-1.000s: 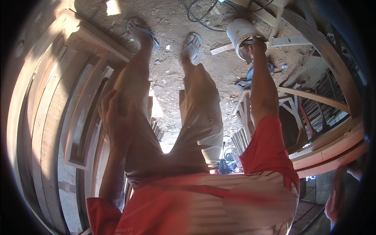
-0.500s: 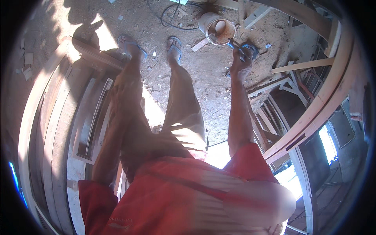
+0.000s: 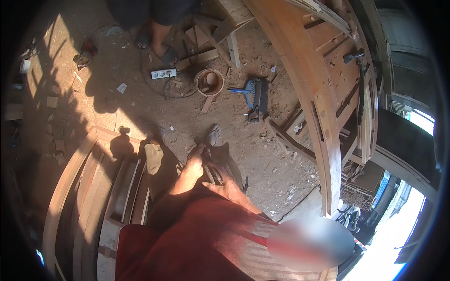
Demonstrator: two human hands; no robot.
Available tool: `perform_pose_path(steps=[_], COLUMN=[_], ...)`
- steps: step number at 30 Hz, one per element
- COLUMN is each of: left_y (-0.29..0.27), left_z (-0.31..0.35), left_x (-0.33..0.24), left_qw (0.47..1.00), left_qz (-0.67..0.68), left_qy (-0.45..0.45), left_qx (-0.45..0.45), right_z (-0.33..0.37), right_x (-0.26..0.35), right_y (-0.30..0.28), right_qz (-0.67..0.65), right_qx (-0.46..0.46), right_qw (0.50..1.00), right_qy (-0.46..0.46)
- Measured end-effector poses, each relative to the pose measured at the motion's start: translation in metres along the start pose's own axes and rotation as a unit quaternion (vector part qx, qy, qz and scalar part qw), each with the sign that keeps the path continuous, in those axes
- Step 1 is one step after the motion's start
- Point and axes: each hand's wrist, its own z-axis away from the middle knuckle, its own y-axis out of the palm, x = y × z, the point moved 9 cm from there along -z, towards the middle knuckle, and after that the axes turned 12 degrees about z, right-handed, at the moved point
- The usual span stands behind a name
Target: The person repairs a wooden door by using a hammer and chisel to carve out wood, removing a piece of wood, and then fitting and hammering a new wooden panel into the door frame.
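Observation:
My left hand (image 3: 191,165) and my right hand (image 3: 228,188) are close together in front of my waist, above my legs. Between them is a dark, two-handled tool that looks like pliers (image 3: 213,172). The fingers of my right hand are wrapped round its handles. My left hand is closed at the other side of it, and the tool's far end is partly hidden there. Past my feet, a round bucket (image 3: 198,84) stands on the dirt floor with a pale, rounded thing inside. A blue-handled tool (image 3: 250,92) lies to its right.
Wooden frames stand at the left (image 3: 70,187) and right (image 3: 307,70); a hammer (image 3: 355,55) rests on the right one. A white power strip (image 3: 163,73) with a cable lies near the bucket. Another person's foot (image 3: 165,52) is at the far side, among wood offcuts.
My right hand has drawn back from beside the bucket toward my waist, bringing the dark tool. My left hand has come up from my left leg to meet it. The view has shifted.

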Motion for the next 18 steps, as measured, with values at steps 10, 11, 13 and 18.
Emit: perform_pose_path(steps=[10,11,13,18], left_y=[0.194,0.210,0.242,0.283], left_z=[0.155,0.164,0.183,0.193], left_x=[0.055,0.055,0.053,0.035], left_qw=[0.917,0.913,0.899,0.877], left_qz=[-0.250,-0.255,-0.256,-0.285], left_qy=[0.132,0.137,0.157,0.191], left_qx=[0.283,0.287,0.317,0.336], right_z=[0.054,0.053,0.050,0.045], right_x=[-0.045,-0.046,-0.037,-0.006], right_y=[-0.087,-0.098,-0.116,-0.143], right_qz=[-0.368,-0.371,-0.404,-0.408], right_qx=[0.105,0.103,0.108,0.112], right_qw=[0.918,0.918,0.907,0.906], right_qy=[0.098,0.098,0.053,0.016])
